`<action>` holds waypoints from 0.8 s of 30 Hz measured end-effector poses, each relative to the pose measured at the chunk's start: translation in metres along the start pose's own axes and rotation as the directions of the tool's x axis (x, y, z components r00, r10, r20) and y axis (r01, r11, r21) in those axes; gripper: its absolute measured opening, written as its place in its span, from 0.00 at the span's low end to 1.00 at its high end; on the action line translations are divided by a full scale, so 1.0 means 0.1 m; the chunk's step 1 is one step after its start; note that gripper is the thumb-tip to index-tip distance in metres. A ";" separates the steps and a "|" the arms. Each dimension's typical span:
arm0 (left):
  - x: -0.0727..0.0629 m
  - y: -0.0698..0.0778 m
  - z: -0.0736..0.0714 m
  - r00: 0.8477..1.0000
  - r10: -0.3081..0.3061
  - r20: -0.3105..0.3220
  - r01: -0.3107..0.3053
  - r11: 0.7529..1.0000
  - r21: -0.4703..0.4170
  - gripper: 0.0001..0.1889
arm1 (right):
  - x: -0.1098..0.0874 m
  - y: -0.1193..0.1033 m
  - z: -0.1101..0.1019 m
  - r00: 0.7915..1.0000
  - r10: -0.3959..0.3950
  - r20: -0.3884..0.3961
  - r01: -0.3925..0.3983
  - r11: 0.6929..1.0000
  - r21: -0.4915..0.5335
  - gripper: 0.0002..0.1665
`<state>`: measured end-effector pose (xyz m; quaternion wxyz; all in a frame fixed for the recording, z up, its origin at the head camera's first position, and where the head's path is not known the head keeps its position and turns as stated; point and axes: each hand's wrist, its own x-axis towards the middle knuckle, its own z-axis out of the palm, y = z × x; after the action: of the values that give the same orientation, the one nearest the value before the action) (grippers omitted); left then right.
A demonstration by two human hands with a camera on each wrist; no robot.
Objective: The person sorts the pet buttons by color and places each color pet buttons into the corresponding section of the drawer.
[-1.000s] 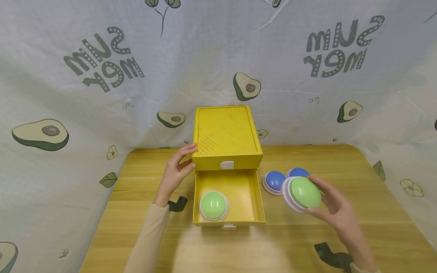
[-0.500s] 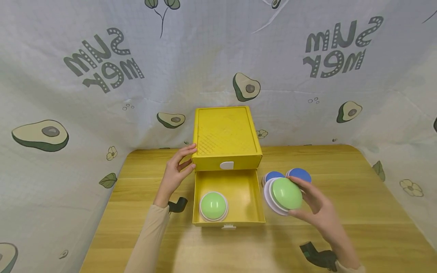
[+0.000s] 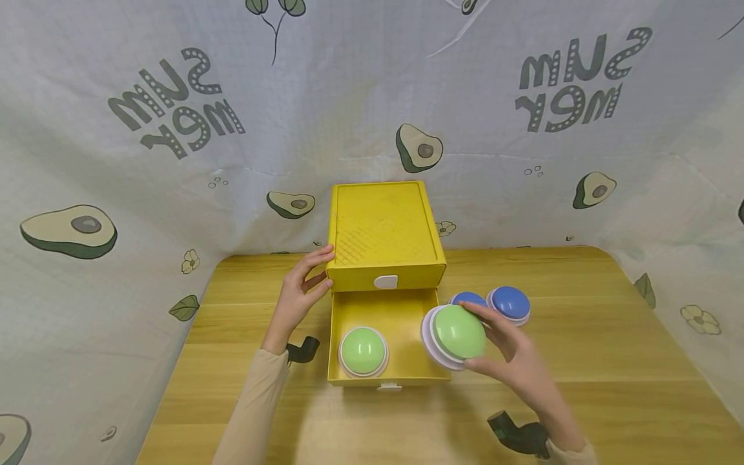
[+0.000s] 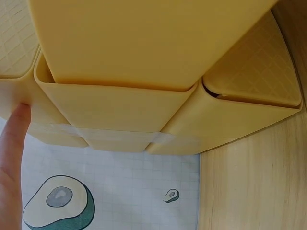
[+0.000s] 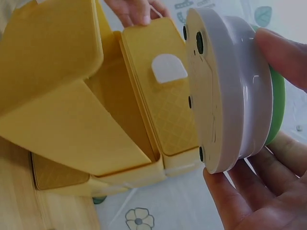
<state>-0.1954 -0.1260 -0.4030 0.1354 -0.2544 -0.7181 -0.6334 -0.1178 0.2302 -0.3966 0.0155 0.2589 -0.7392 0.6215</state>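
Apparently a placing step is in hand: the right hand (image 3: pixel 517 358) pinches a green-domed button (image 3: pixel 459 332) by its rim between thumb and fingers, tilted, its white base turned towards the pulled-out drawer (image 3: pixel 403 313). In the head view it overlaps the drawer's right wall, and I judge it is above that wall. The next move seems to call for clearing the wall, levelling the base and lowering it beside the second green button (image 3: pixel 363 351), which sits upright in the drawer's near left corner. Farther back, the left hand (image 3: pixel 293 294) rests against the left side of the yellow cabinet (image 3: pixel 383 223), thumb and fingers spread, probably steadying it. Right of the drawer, two blue buttons (image 3: pixel 510 302) sit on the tabletop (image 3: pixel 610 323), the nearer partly hidden. The cabinet's white tab (image 3: pixel 386 281) shows no legible lettering. Behind everything, the avocado-print cloth (image 3: pixel 349 97) reads "SUMMER" twice, mirrored.
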 end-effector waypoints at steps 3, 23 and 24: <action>0.00 0.00 0.00 1.000 -0.001 -0.003 0.001 1.000 0.000 0.20 | 0.02 0.00 0.06 1.000 0.007 0.019 -0.007 1.000 0.002 0.45; 0.00 -0.02 0.01 1.000 0.010 -0.006 -0.010 1.000 0.000 0.21 | 0.08 0.10 0.33 0.999 0.027 0.044 -0.028 1.000 0.014 0.44; 0.00 -0.02 0.01 1.000 0.012 -0.008 -0.012 1.000 0.000 0.21 | 0.08 0.11 0.34 0.998 0.030 0.047 -0.031 0.999 0.017 0.44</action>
<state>-0.1961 -0.1251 -0.4050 0.1420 -0.2561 -0.7161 -0.6335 -0.1188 0.1966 -0.4116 -0.0135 0.2622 -0.7376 0.6221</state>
